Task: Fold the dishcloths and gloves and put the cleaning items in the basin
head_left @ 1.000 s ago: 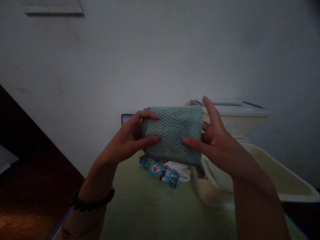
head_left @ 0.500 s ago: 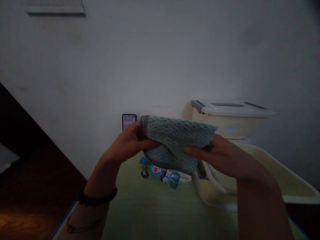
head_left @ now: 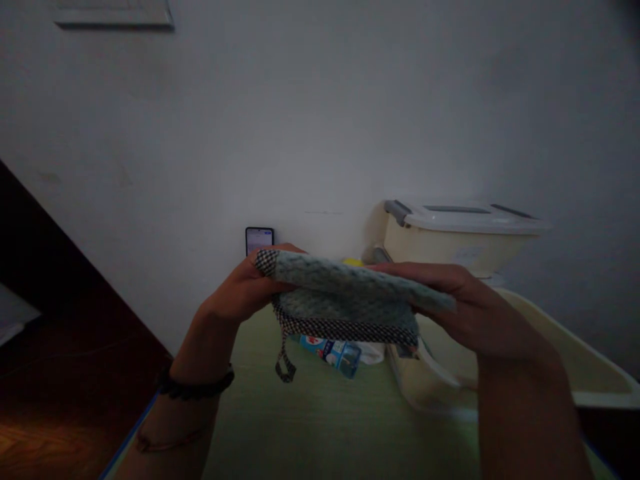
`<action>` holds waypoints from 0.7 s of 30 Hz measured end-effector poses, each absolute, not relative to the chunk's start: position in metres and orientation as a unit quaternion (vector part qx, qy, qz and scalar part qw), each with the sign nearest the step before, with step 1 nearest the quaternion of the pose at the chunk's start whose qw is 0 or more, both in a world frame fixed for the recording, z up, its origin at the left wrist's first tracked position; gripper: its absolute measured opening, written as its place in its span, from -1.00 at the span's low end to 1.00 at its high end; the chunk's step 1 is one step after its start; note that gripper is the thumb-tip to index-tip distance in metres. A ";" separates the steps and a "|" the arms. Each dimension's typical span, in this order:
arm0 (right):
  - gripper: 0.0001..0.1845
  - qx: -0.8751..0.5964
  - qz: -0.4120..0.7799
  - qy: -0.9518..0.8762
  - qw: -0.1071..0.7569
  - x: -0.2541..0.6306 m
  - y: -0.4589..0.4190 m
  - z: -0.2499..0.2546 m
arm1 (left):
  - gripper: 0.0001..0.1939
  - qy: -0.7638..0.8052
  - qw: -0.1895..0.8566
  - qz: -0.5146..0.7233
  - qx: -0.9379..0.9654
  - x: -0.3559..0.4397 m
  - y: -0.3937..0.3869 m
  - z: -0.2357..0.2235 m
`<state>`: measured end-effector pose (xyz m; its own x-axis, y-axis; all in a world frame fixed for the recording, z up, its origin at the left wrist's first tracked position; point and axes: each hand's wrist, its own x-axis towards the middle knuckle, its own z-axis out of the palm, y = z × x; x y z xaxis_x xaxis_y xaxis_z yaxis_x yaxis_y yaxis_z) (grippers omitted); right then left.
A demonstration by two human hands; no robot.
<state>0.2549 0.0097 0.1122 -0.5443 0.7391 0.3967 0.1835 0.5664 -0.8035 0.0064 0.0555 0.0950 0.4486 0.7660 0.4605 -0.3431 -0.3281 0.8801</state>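
I hold a teal waffle-textured cloth (head_left: pixel 345 300) with a black-and-white checked border in the air above the table, folded over so its top layer lies nearly flat. My left hand (head_left: pixel 240 293) pinches its left edge. My right hand (head_left: pixel 465 307) grips its right edge, fingers laid along the top fold. A small checked loop (head_left: pixel 285 363) dangles from the cloth's lower left corner.
On the pale green table (head_left: pixel 310 427) lie a blue bottle (head_left: pixel 333 351) on its side and a white cloth (head_left: pixel 373 351). At the right stands a cream basin (head_left: pixel 565 363), behind it a lidded cream box (head_left: pixel 460 237). A phone (head_left: pixel 259 239) leans on the white wall.
The cloth went from held upright and flat to folded over, its top edge brought down and forward. Both hands dropped a little and the loop now hangs free.
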 end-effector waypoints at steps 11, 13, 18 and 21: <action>-0.68 -0.348 0.353 -0.760 0.421 0.239 0.011 0.114 | -0.82 0.222 0.607 0.456 0.612 0.013 0.050 0.101; -0.65 -0.373 0.377 -0.735 0.422 0.234 0.012 0.113 | -0.80 0.238 0.625 0.455 0.587 0.019 0.055 0.094; -0.66 -0.428 0.375 -0.708 0.419 0.208 0.016 0.095 | -0.67 0.307 0.700 0.475 0.437 0.032 0.061 0.049; -0.61 -0.488 0.354 -0.665 0.440 0.186 0.010 0.069 | -0.67 0.344 0.692 0.481 0.414 0.027 0.052 0.017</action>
